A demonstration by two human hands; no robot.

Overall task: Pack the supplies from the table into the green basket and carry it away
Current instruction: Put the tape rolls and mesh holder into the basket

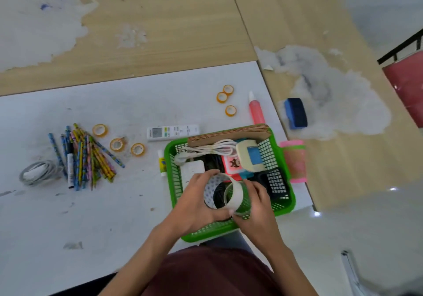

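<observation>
The green basket (175, 176) stands at the table's near right edge, holding a brown paper stack, a white cable, a cream tape dispenser, a pink card and black items. Over its near half, my left hand (196, 202) grips a wide white tape roll with a dotted inner side (211, 188). My right hand (256, 206) holds a second wide, clear-looking tape roll (233, 196) right beside it. On the table lie a pile of pencils and markers (84, 156), several small yellow tape rolls (117, 144), a glue stick (162, 161), a white remote (172, 132) and a red glue bottle (256, 110).
A coiled grey cable (37, 172) lies at the far left. A blue board eraser (295, 112) sits on the wooden top to the right. A pink and green roll (295, 160) lies against the basket's right side. A red chair (407, 85) stands at right.
</observation>
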